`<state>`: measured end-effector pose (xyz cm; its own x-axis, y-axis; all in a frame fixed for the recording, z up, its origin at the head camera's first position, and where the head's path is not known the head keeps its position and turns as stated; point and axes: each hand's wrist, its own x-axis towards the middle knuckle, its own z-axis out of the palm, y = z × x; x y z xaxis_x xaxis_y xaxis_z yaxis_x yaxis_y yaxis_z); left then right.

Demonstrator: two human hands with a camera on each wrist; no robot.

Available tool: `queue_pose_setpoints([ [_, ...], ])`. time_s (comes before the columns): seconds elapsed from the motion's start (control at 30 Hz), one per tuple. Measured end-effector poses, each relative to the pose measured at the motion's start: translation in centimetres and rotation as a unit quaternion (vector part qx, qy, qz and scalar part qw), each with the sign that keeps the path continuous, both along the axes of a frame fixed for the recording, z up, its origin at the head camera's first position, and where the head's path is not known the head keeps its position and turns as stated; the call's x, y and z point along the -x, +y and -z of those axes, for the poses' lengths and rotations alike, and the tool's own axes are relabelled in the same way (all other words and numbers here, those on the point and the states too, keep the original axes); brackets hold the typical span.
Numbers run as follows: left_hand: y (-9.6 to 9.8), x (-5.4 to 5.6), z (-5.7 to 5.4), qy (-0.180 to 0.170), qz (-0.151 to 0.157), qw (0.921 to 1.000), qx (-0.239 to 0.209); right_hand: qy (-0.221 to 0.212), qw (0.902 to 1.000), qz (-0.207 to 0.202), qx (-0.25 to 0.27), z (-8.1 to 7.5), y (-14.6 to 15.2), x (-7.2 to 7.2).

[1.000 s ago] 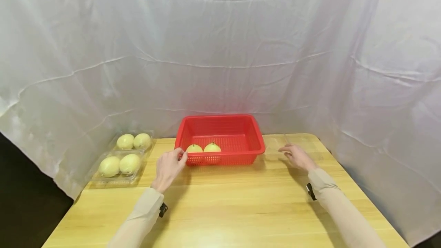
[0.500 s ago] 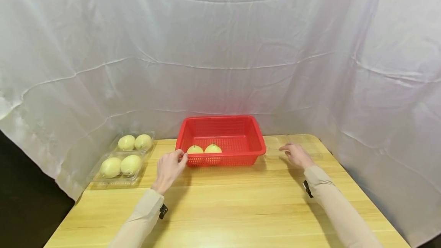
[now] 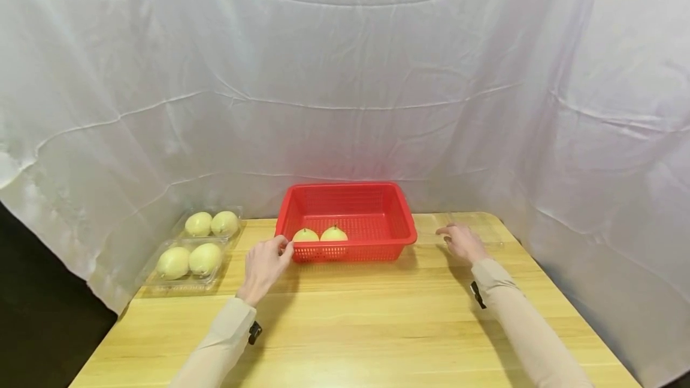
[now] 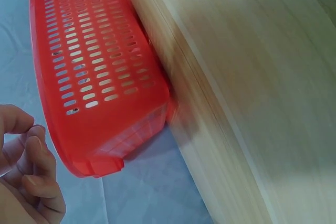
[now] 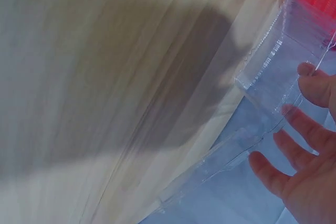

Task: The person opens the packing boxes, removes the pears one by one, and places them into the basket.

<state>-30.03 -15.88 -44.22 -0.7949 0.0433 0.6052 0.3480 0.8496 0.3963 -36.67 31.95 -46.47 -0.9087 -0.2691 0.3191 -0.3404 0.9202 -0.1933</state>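
My left hand (image 3: 265, 265) is at the near left corner of a red plastic basket (image 3: 353, 250), its fingers loosely curled. In the left wrist view a gap shows between the left fingers (image 4: 42, 161) and the basket wall, and nothing is seen in that hand. Inside the basket, along its near side, lie two pale yellow pears (image 3: 333, 234) with stems. To the right of the basket, my right hand (image 3: 463, 243) is over a clear plastic clamshell box (image 5: 270, 56). Its fingers are spread and slightly bent at the box's edge; whether they touch it is unclear.
On the left stands clear plastic packaging (image 3: 183, 283) holding several pale yellow pears (image 3: 205, 258). A wooden table (image 3: 366, 322) bears everything. Pale cloth (image 3: 345, 76) hangs behind and on both sides.
My right wrist and forearm have shifted slightly to the left, with the hand staying over the clear box. The left hand, the basket and the pears keep their places.
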Motion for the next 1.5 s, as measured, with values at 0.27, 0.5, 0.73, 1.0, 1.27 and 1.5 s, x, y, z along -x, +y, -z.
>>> queue_pose_setpoints([
  [0.27, -0.3, 0.1, 0.0, 0.005, 0.000, 1.0000, 0.001, 0.000, 0.9997, 0.005, 0.025, -0.3, 0.0, -0.6],
  [0.5, -0.4, 0.1, 0.1, 0.005, -0.003, 1.0000, -0.002, 0.016, 0.9985, -0.007, 0.052, -0.3, -0.5, -1.5],
  [0.73, -0.6, 0.1, 0.2, -0.005, -0.009, 0.9999, -0.003, 0.047, 0.9955, -0.023, 0.079, -0.7, -2.0, -2.3],
  [1.0, -1.1, 0.0, 0.0, -0.018, -0.013, 0.9997, -0.014, 0.081, 0.9882, -0.075, 0.106, -1.6, -4.3, -3.5],
  [1.27, -2.1, 0.1, -0.2, -0.021, -0.028, 0.9992, -0.019, 0.113, 0.9773, -0.102, 0.147, -2.0, -5.7, -4.6],
  [1.5, -3.6, 0.0, -0.3, -0.017, -0.044, 0.9989, -0.009, 0.114, 0.9751, -0.106, 0.158, -1.4, -6.5, -5.1],
])
